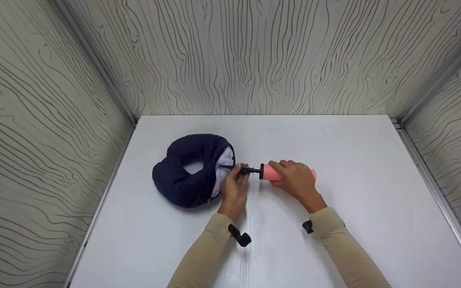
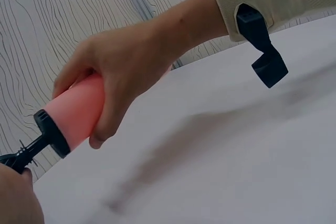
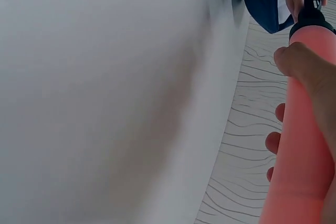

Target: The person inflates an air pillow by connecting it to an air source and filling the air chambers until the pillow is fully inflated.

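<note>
A navy U-shaped neck pillow (image 1: 186,191) lies on the left half of the table, its opening facing left. On its right side the cover parts over a white inner layer (image 1: 218,180). My right hand (image 1: 297,182) grips the coral-pink barrel of a hand pump (image 1: 270,173), fingers and thumb wrapped round it, as the right wrist view also shows. The pump's thin black nozzle (image 1: 226,166) points left, its tip at the white layer. Beside the pillow, my left hand (image 1: 235,192) holds the pump's black front part between thumb and fingers.
The white table (image 1: 358,224) is bounded by wood-grain patterned panels (image 1: 254,56) at the back and both sides. Metal rails (image 1: 442,208) run along its side edges. A black wrist mount (image 1: 240,236) sticks out from the left sleeve, another (image 1: 307,227) from the right.
</note>
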### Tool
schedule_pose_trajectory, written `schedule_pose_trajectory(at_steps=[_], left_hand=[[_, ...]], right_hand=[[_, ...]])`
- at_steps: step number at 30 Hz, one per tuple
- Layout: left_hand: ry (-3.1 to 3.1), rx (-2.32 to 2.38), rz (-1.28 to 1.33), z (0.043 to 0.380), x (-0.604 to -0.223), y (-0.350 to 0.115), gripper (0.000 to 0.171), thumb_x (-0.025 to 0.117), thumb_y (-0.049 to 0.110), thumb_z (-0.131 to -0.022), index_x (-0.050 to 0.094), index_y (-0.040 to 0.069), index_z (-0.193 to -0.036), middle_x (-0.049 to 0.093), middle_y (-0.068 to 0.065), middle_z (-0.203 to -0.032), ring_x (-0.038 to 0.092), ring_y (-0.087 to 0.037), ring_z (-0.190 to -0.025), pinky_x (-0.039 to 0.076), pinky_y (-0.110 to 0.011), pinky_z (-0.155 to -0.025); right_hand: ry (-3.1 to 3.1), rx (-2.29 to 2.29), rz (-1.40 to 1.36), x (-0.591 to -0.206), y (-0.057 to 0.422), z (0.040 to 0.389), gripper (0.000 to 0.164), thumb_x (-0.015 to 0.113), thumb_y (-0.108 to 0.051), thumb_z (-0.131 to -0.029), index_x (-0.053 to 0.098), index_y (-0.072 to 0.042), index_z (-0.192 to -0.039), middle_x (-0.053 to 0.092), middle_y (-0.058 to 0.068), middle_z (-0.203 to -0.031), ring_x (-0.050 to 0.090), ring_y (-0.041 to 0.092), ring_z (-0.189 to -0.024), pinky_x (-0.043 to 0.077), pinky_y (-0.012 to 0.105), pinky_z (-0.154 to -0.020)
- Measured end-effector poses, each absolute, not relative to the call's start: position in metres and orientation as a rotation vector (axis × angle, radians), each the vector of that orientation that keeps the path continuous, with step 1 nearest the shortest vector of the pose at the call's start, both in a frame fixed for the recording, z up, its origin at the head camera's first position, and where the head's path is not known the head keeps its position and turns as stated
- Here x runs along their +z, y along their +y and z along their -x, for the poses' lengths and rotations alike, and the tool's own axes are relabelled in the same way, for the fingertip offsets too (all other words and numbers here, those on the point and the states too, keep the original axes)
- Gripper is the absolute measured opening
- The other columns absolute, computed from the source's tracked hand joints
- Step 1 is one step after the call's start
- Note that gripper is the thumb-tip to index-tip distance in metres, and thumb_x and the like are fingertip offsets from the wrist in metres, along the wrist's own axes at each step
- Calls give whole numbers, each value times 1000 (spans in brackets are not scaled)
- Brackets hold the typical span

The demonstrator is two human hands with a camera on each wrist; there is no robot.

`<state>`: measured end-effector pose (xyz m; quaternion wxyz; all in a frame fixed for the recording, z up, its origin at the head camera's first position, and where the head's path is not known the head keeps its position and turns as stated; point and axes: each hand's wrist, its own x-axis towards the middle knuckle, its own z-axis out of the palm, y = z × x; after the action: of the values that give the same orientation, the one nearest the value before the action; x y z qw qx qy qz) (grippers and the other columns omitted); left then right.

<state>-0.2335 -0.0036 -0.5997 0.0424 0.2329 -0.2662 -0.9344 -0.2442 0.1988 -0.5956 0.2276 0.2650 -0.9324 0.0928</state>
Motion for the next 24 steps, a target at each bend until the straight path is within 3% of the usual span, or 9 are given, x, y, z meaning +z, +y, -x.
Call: schedule_pose_trajectory(at_steps=[9,17,24], left_hand=[[-825,-2861,-723,238,-599,-2,8,64,-2,-100,69,-2,-94,74,-9,-87,76,-19,-89,61,-39,-103],[-812,-2875,-770,242,-595,-12,15,63,-4,-99,70,0,-87,74,-9,-83,75,-21,-86,60,-44,-106],[-716,-2872,-761,246,-593,-18,16,63,-5,-100,70,0,-85,74,-10,-82,75,-20,-83,65,-35,-89]], right_hand=[[-2544,283,-728,-601,197,245,62,99,-36,-74,74,-18,-127,78,8,-97,74,29,-80,63,47,-66],[-2587,294,-696,-598,227,239,62,99,-36,-76,73,-21,-130,80,8,-103,77,30,-88,66,49,-75],[-2589,335,-646,-598,257,237,61,100,-30,-74,74,-20,-127,80,10,-104,77,33,-91,65,53,-77]])
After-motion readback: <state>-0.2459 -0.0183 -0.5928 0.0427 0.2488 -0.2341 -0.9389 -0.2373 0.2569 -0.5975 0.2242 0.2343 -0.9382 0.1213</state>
